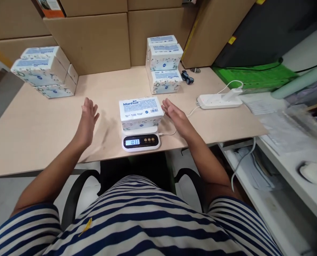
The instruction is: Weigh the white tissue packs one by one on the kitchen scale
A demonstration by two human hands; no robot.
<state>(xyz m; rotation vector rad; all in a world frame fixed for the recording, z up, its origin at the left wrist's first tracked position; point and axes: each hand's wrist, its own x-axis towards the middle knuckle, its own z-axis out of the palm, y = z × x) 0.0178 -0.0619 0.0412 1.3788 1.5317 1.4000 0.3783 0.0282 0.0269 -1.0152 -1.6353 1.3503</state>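
Note:
A pack of tissues (141, 112) with blue "Manhua" lettering lies on a small white digital scale (140, 141), whose lit display reads about 103.3. My left hand (88, 119) is raised to the left of the pack, well apart from it, fingers extended and holding nothing. Close by the pack's right side is my right hand (176, 115), also with fingers stretched out and nothing in it; whether its fingertips touch the wrapper I cannot tell. A white cable runs from the scale's right side.
Tissue packs are stacked at the back left (50, 73) and back centre-right (165, 64). A white power strip (219, 101) lies on the table (36, 131) at right. Cardboard boxes (89, 42) stand behind. A chair armrest (80, 192) is below the table edge.

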